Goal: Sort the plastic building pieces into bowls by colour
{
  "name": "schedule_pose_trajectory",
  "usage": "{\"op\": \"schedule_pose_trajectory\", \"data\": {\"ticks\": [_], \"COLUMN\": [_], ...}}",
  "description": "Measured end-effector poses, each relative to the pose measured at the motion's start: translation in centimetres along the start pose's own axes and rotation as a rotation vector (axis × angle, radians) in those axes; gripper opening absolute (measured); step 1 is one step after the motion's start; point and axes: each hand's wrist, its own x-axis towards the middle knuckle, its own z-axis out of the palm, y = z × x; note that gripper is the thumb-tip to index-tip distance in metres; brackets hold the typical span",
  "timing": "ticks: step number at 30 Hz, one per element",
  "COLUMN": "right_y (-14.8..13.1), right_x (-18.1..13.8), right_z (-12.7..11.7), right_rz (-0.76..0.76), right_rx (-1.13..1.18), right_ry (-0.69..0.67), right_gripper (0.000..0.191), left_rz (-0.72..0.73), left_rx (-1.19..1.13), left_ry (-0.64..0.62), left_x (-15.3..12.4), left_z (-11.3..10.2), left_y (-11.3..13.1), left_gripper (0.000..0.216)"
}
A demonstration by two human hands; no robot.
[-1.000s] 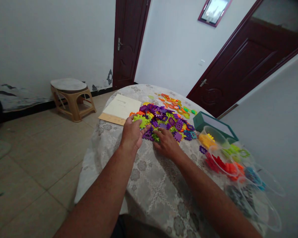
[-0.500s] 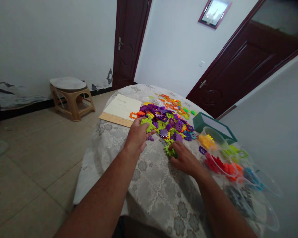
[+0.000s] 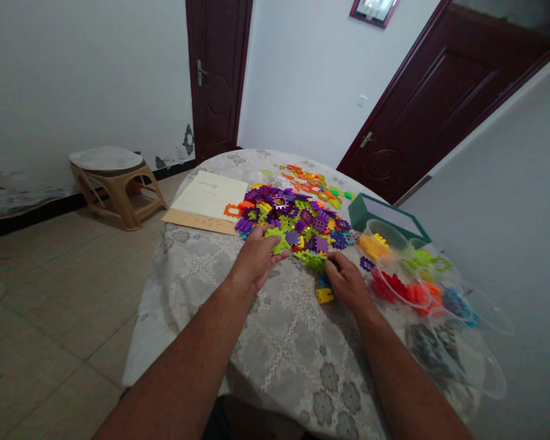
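Since both hands are on it, I'll start there: one big pile of plastic pieces (image 3: 302, 220) sits mid-tabletop (image 3: 279, 348), mostly purple and lime. The left hand (image 3: 256, 260) lies palm down at its near edge, fingers curled over a lime piece (image 3: 275, 243). Can't tell if it's actually gripped. The right hand (image 3: 347, 279) is knuckles up, with bent fingertips on a green clump (image 3: 315, 261); pinching or not, can't tell. One yellow piece (image 3: 324, 296) lies loose just beside it. Further out: one smaller orange pile (image 3: 308, 179), one teal box (image 3: 387, 215), at least five clear tubs (image 3: 396, 286) sorted by colour, one stool (image 3: 112, 177).
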Motion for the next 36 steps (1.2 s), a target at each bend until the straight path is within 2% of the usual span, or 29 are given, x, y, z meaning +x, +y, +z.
{"op": "schedule_pose_trajectory", "data": {"ticks": [6, 11, 15, 19, 23, 28, 32, 36], "right_y": [0.4, -0.2, -1.8, -3.1, -3.5, -2.6, -1.9, -1.8], "right_x": [0.3, 0.2, -0.4, -0.9, -1.0, -0.8, -1.3, -2.0], "right_z": [0.0, 0.5, 1.6, 2.9, 3.1, 0.5, -1.5, -1.3], "right_rz": [0.07, 0.179, 0.208, 0.223, 0.141, -0.053, -0.217, -0.216], "right_rx": [0.13, 0.438, 0.621, 0.638, 0.498, 0.091, -0.269, -0.459], "right_ry": [0.051, 0.14, 0.092, 0.018, -0.003, 0.007, -0.185, -0.278], "right_gripper": [0.029, 0.037, 0.036, 0.035, 0.029, 0.025, 0.019, 0.026], "left_rz": [0.0, -0.017, -0.078, -0.145, -0.146, -0.141, -0.073, -0.01], "left_rx": [0.015, 0.041, 0.041, 0.042, 0.114, 0.031, -0.035, -0.059], "left_ry": [-0.034, -0.052, -0.105, -0.202, -0.252, -0.181, -0.101, -0.046], "left_x": [0.1, 0.0, -0.5, -1.1, -1.6, -1.5, -0.8, -0.2], "left_z": [-0.1, 0.1, 0.7, 1.4, 2.1, 2.3, 1.7, 1.2], "left_y": [-0.3, -0.5, -1.2, -2.6, -4.0, -3.4, -2.0, -1.6], "left_gripper": [0.029, 0.03, 0.03, 0.034, 0.049, 0.048, 0.05, 0.05]}}
